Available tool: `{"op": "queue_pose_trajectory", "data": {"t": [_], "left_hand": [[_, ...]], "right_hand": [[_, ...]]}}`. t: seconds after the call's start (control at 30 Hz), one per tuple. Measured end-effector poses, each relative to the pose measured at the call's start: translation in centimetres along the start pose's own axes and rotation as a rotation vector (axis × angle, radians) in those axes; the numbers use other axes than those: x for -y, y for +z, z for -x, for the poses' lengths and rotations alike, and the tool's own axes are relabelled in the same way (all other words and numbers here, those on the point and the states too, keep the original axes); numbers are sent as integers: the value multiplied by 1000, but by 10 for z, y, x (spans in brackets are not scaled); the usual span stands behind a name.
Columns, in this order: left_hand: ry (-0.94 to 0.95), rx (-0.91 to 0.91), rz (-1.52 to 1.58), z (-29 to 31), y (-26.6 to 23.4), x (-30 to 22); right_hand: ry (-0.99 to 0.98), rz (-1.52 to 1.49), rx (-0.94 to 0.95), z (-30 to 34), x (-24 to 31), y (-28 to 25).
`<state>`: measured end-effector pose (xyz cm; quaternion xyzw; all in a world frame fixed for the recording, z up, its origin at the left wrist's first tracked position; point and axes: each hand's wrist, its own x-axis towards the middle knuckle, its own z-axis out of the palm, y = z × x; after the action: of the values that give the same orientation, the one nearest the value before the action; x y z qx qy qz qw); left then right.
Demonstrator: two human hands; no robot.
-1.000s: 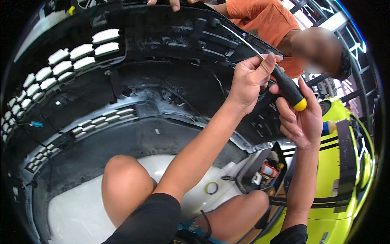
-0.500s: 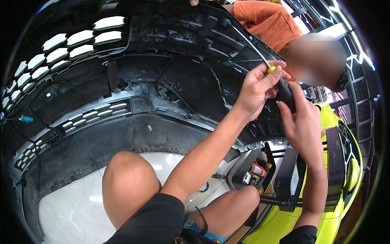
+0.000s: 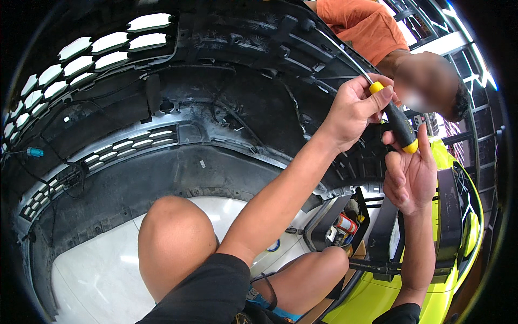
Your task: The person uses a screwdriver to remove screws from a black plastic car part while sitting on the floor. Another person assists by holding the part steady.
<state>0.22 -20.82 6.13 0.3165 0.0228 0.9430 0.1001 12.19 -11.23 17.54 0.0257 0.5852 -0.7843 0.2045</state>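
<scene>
A long screwdriver (image 3: pixel 400 125) with a black and yellow handle slants across the upper right. Its thin metal shaft runs up and left to the black inner side of a car bumper (image 3: pixel 232 127). My left hand (image 3: pixel 357 112) is closed around the yellow collar and the shaft's base, thumb laid along the handle. Just below the handle's yellow butt, my right hand (image 3: pixel 411 181) is turned palm up with the index finger stretched and the other fingers loosely bent and apart. One fingertip lies behind the handle; whether it touches is hard to tell.
Another person in an orange shirt (image 3: pixel 359 27) leans in beyond the bumper. At lower right stand a bin of tools and cans (image 3: pixel 341 229) and a yellow-green car (image 3: pixel 372 297). A teal connector (image 3: pixel 35 152) hangs at left. A tape roll (image 3: pixel 274 245) lies on the white floor.
My right hand has loosened from the screwdriver handle and turned palm up below it. My left hand and the screwdriver have shifted slightly to the right. The other person's head has moved slightly right.
</scene>
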Motion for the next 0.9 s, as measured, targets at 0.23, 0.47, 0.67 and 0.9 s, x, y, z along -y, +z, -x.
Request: {"op": "queue_pose_trajectory", "data": {"t": [0.23,0.47,0.67,0.9], "left_hand": [[-72,4,57,8,-12,-5],[-57,24,148,5,0,5],[30,14,-36,1,-3,3],[36,12,-42,1,-3,3]], "right_hand": [[-35,676,-365,-3,2,12],[-1033,2433,-603,-10,-2,-15],[-588,1318,-492,0,-1,-6],[-32,124,-148,8,12,6]]}}
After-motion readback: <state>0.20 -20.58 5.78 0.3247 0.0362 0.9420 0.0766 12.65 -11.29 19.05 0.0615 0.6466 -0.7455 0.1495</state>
